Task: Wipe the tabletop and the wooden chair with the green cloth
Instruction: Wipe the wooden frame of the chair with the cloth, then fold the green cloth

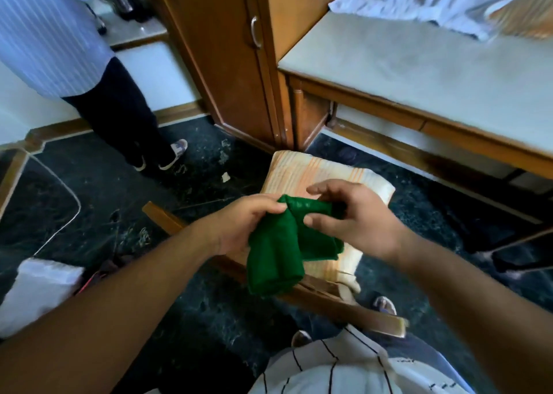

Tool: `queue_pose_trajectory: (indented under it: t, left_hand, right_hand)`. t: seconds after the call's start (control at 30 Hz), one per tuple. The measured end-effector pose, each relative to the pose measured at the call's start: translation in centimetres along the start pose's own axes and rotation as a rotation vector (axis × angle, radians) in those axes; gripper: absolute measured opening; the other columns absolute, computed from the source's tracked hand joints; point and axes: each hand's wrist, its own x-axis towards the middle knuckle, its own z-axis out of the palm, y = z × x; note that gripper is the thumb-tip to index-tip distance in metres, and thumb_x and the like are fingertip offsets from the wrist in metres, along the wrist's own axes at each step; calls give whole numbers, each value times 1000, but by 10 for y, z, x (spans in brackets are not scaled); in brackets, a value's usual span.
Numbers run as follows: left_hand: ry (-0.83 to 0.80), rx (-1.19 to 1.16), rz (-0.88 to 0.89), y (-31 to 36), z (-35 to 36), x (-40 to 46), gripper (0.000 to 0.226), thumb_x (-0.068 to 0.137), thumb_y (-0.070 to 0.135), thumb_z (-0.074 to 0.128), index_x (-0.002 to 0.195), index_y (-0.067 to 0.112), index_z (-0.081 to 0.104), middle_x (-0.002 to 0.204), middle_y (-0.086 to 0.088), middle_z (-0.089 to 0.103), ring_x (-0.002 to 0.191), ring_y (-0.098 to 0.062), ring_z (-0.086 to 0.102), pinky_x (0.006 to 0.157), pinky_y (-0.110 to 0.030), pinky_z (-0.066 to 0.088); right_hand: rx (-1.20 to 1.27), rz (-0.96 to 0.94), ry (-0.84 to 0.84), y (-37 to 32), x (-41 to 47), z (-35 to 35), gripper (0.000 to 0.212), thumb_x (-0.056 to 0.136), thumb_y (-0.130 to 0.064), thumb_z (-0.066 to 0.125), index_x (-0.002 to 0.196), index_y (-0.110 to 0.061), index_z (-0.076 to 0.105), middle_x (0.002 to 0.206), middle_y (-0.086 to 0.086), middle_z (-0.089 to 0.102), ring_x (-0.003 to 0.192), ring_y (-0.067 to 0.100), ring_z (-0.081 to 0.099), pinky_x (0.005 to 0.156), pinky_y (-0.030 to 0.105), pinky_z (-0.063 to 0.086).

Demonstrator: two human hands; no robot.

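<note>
- Left hand (pixel 239 224): fingers curled, pinching the upper left edge of the green cloth (pixel 278 253) between thumb and fingertips.
- Right hand (pixel 353 217): grasping the upper right portion of the green cloth; thumb lies against the fabric, index finger extended above it.
- Green cloth: bunched and folded, held between both hands; the bulk hangs below the left hand and below and left of the right hand, in the air.
- Wooden chair (pixel 335 299): directly beneath both hands. Its striped orange-and-cream cushion (pixel 314 169) extends beyond the hands, away from the person; the wooden frame runs below the hanging cloth.
- Tabletop (pixel 419 73): pale surface with wooden edge, beyond and to the right of the right hand, well apart from it. White fabric (pixel 434 2) lies at its far side.
- Wooden cabinet (pixel 227 58): beyond the hands, left of the tabletop, door shut, metal handle visible.
- Second person (pixel 89 79): standing well beyond and left of the left hand, on the dark floor (pixel 89 190).
- White bag (pixel 36 295): on the floor, far left of the left forearm.
</note>
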Motion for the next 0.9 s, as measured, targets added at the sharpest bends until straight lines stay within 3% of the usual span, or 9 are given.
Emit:
queue_pose_trajectory:
  t: [0.1,0.17,0.23,0.37,0.43,0.53,0.63,0.8,0.9]
  left_hand:
    - [-33,33,133,4,39,32,44,83,24,59,123,6,63,114,-16,70,102,-25,70,94,-36,55]
    - [-34,222,206,6,75,54,46,82,37,71,126,25,62,120,-3,73,111,-19,69,96,-33,54]
    - [-10,489,264,6,116,79,50,71,42,81,116,46,59,111,11,75,104,-5,71,84,-21,55]
    - [144,839,372,17,196,136,27,72,29,77,97,23,68,93,-1,75,87,-14,70,82,-41,56]
    - [114,800,353,33,233,161,18,77,18,79,93,14,73,92,-10,77,83,-19,71,81,-45,56]
    - [-16,412,300,63,308,195,18,68,15,84,85,20,80,90,0,79,85,-14,75,76,-29,59]
    - [-131,63,154,76,391,233,24,68,24,85,92,21,81,103,-4,79,95,-20,76,74,-33,62]
    - [-75,137,-29,60,505,287,15,90,9,68,104,12,73,108,-12,78,95,-25,76,82,-42,59]
    - [-29,133,0,58,550,315,16,91,5,66,106,9,70,102,-7,79,94,-22,76,76,-41,61]
  right_hand:
    - [-94,79,85,1,-12,-43,6,81,-21,78,83,-21,73,75,-5,71,65,0,64,58,14,48]
    - [-75,158,162,5,-27,-76,4,81,-20,76,79,-18,73,72,-2,72,57,0,63,53,16,48]
    - [-40,232,204,14,-44,-113,4,82,-20,74,80,-17,72,71,1,72,56,4,64,51,22,49]
    - [116,342,262,54,-97,-204,4,87,-16,71,89,-13,70,72,8,72,57,17,68,46,26,51]
    - [237,390,341,85,-134,-256,6,85,-14,73,91,-13,72,77,12,74,61,20,70,50,30,56]
    - [646,392,495,141,-200,-332,25,80,-23,76,102,-12,74,106,24,73,82,30,74,65,42,61]
    - [1042,435,404,198,-259,-371,48,84,-47,64,124,-20,68,126,11,69,110,27,69,77,42,59]
    - [954,654,647,274,-314,-415,23,88,-18,66,111,-14,64,90,7,78,77,19,74,64,35,56]
    - [939,631,775,295,-336,-455,15,94,-14,61,108,-17,64,96,8,78,85,23,76,66,41,60]
